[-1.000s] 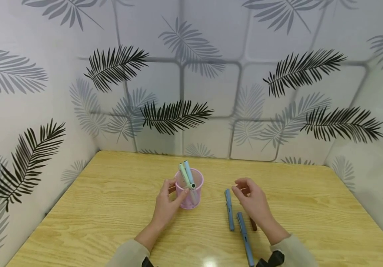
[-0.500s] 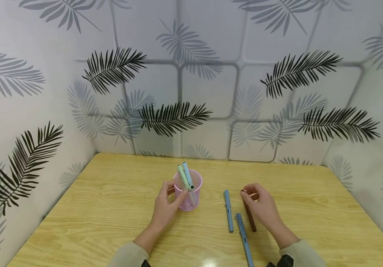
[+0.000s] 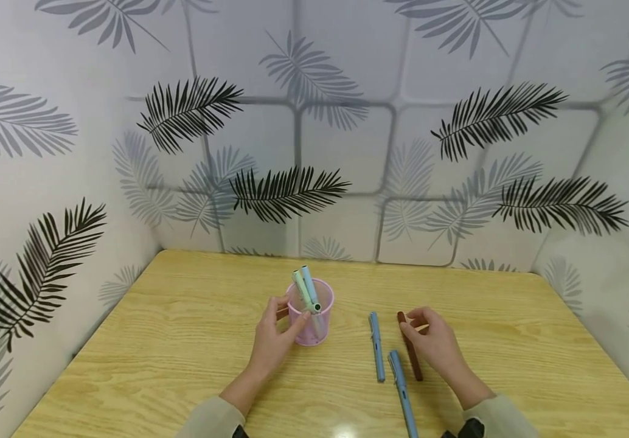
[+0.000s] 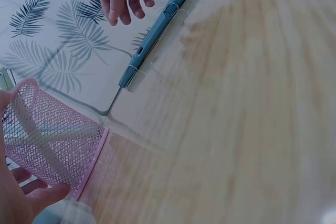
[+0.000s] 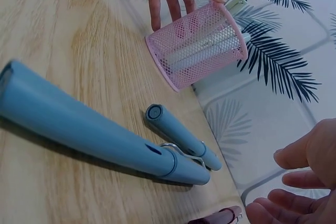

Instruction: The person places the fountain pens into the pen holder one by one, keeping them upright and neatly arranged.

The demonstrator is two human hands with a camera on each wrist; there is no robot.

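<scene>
My left hand (image 3: 275, 331) holds the pink mesh pen cup (image 3: 309, 331), thumb on the near side and fingers round the left. Pale green (image 3: 301, 286) and pale blue (image 3: 309, 283) pens lean in it, their ends above the rim. My right hand (image 3: 437, 337) hovers beside the upper end of a dark red-brown pen (image 3: 413, 359) lying on the table. In the right wrist view, thumb and fingers (image 5: 294, 179) are spread apart with nothing between them. Left of that pen lie two grey-blue pens, one farther back (image 3: 377, 350), one nearer (image 3: 403, 392).
The wood-grain table (image 3: 183, 322) reaches back to a leaf-patterned wall covering (image 3: 342, 152), which also closes both sides. The cup stands left of the loose pens, with bare wood between. A bright reflection shows on the front of the tabletop.
My right hand has moved right and slightly nearer, from covering the red-brown pen to beside it, leaving the pen's upper end exposed. The left hand stays on the cup.
</scene>
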